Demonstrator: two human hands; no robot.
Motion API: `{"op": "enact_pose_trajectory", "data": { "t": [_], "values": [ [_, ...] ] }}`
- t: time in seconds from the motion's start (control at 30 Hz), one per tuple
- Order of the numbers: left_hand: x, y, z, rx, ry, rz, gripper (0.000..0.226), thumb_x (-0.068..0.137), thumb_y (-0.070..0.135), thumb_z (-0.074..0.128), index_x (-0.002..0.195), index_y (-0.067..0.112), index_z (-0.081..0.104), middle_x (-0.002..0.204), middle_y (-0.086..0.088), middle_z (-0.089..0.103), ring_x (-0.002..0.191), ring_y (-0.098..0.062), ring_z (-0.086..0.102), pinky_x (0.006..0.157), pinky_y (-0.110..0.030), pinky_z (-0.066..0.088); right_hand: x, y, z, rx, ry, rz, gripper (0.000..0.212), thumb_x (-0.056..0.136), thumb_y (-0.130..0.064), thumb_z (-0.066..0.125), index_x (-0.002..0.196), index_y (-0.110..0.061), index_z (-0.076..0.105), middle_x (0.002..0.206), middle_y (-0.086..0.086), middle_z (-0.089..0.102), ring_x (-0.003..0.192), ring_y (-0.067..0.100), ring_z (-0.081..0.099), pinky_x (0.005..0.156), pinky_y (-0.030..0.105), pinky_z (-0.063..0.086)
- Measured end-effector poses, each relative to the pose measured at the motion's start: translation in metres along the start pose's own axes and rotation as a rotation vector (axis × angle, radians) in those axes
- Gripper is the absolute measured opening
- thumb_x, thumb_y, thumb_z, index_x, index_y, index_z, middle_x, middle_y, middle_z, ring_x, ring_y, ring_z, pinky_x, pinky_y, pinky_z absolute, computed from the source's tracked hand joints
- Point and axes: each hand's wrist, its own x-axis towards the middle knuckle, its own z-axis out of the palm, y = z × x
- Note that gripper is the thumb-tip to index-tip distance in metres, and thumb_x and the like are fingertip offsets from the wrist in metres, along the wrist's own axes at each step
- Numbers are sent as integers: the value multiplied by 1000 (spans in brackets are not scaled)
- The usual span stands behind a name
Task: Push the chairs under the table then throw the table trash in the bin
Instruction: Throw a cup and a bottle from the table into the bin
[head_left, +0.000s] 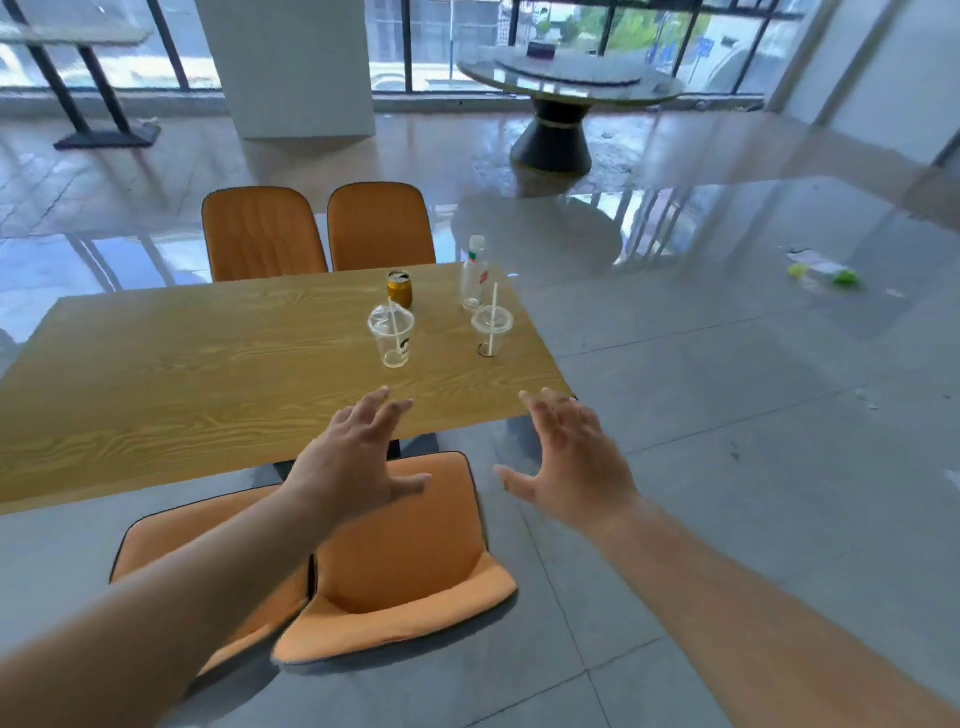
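Note:
A wooden table (208, 374) carries a gold can (400, 289), a clear bottle (475, 275) and two clear plastic cups with straws (391, 338) (491, 328). On the near side an orange chair (410, 561) stands pulled out, turned slightly, with a second orange chair (208, 545) to its left. Two more orange chairs (262, 234) (381, 226) stand at the far side. My left hand (358, 457) hovers open over the near chair's backrest top. My right hand (571, 457) is open just right of that backrest, touching nothing.
A round glass-topped table (571, 85) on a dark pedestal stands far right. A white pillar (291, 67) rises at the back, and a black table frame (98, 119) at far left. Litter (823, 274) lies on the grey tiled floor at right.

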Motion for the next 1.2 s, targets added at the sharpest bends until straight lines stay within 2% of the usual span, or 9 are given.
{"op": "enact_pose_trajectory", "data": {
  "t": [0.1,0.27,0.5,0.77,0.93,1.2],
  "values": [
    [59,82,-13,-17,74,16,108,70,91,56,157,40,16,169,1,19,150,-31,26,111,-53,41,17,84,-54,-4,61,8,99,78,-74,65,157,-24,33,154,6,42,137,33,40,105,52,45],
    [142,213,-17,-61,130,4,102,74,81,66,156,35,27,164,-1,28,144,-33,35,109,-50,41,45,216,-132,-19,110,28,98,80,-75,66,156,-23,33,157,7,39,138,35,39,106,51,45],
    [251,323,-5,-53,183,-30,97,78,78,65,155,30,30,161,-3,34,141,-35,37,108,-52,41,111,346,-186,-58,124,38,98,80,-78,63,156,-25,32,157,6,39,137,35,40,104,52,47],
    [425,358,39,-26,193,-61,98,76,83,56,155,30,30,163,-4,33,144,-31,35,110,-51,40,254,449,-156,-127,11,-20,94,83,-82,52,156,-29,28,159,3,36,139,31,39,101,50,49],
    [539,359,65,-53,112,-136,97,78,81,55,155,29,29,164,-3,30,144,-29,33,110,-46,39,350,520,-150,-176,-85,-21,93,84,-82,51,157,-29,26,160,0,34,140,29,38,104,48,46],
    [668,360,34,10,142,-227,95,83,77,58,157,26,26,166,-3,27,146,-29,32,114,-45,36,508,611,-194,-174,-63,-125,97,79,-83,47,157,-28,29,157,0,37,137,30,42,100,50,50]
  ]
}}
